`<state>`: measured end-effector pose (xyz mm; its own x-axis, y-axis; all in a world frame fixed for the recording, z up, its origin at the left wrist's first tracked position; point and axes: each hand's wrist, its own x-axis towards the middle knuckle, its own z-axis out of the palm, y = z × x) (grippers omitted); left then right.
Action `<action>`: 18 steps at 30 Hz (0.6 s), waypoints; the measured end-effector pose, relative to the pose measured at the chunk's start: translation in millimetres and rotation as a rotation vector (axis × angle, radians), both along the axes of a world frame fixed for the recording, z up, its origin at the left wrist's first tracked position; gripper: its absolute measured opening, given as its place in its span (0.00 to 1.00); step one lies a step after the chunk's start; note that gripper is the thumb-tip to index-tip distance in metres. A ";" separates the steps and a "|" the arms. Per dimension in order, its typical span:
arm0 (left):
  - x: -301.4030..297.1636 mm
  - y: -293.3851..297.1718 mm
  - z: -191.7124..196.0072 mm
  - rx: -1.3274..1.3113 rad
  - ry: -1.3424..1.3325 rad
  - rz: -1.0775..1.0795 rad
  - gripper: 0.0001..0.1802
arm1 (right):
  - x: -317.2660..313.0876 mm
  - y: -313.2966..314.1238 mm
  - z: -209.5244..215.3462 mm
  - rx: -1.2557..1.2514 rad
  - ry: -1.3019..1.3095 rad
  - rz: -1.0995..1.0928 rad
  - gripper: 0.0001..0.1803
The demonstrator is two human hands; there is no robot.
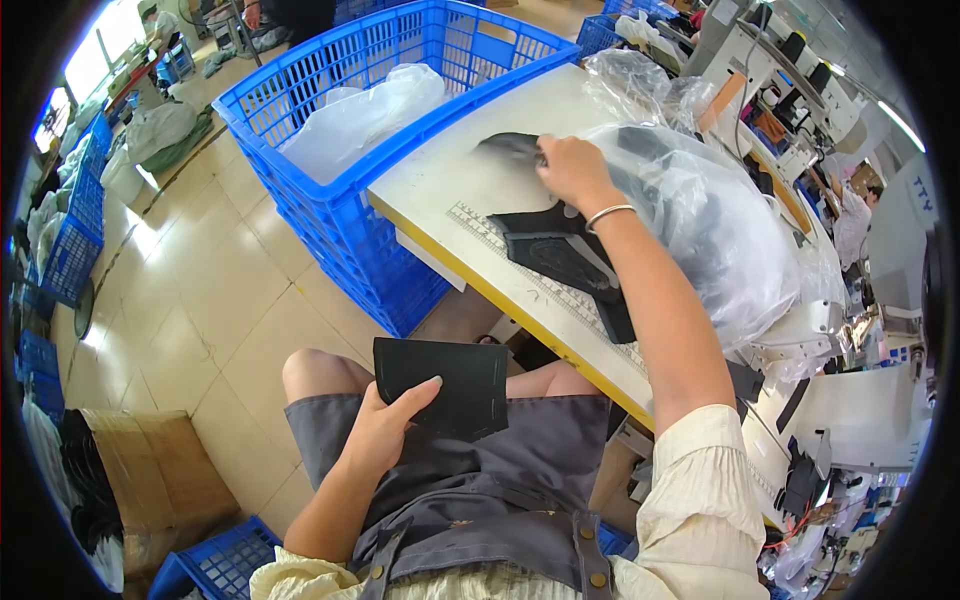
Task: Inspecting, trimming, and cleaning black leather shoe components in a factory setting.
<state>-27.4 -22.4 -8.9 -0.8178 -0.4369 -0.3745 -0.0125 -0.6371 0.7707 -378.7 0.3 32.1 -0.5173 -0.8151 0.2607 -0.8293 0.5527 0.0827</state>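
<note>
My left hand (pixel 385 425) holds a stack of flat black cut pieces (pixel 442 385) on my lap, thumb on top. My right hand (pixel 572 170) reaches far across the white table (pixel 440 185), fingers closed on a dark black piece (pixel 510 146) beside a clear plastic bag (pixel 710 230) stuffed with more dark pieces. More black cut pieces (pixel 565 255) lie on the table under my forearm, by a printed ruler strip (pixel 480 225) along the table's yellow edge. A thin bangle circles my right wrist.
A large blue plastic crate (pixel 330 215) holding a clear bag (pixel 360 115) stands left of the table. A cardboard box (pixel 160 480) and a small blue crate (pixel 215 565) sit on the tiled floor at lower left. Sewing machines (pixel 860 410) line the right. Another person's sleeve (pixel 855 220) shows at far right.
</note>
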 end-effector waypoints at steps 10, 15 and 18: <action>-0.9 -8.9 -7.4 0.036 -0.001 0.000 0.12 | 45.8 59.5 84.2 -0.636 -0.992 0.160 0.18; -4.5 -0.9 -4.2 0.046 0.002 -0.020 0.12 | 93.9 103.9 100.7 -0.557 -1.115 0.132 0.20; -3.0 3.7 -1.3 0.054 0.026 -0.041 0.13 | 115.8 126.4 108.6 -0.533 -1.140 0.112 0.20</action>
<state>-30.4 -18.7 -10.2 -0.8445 -0.3827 -0.3747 -0.0197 -0.6770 0.7357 -263.0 126.8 140.7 -0.5995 -0.8001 0.0223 -0.3273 0.2197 -0.9190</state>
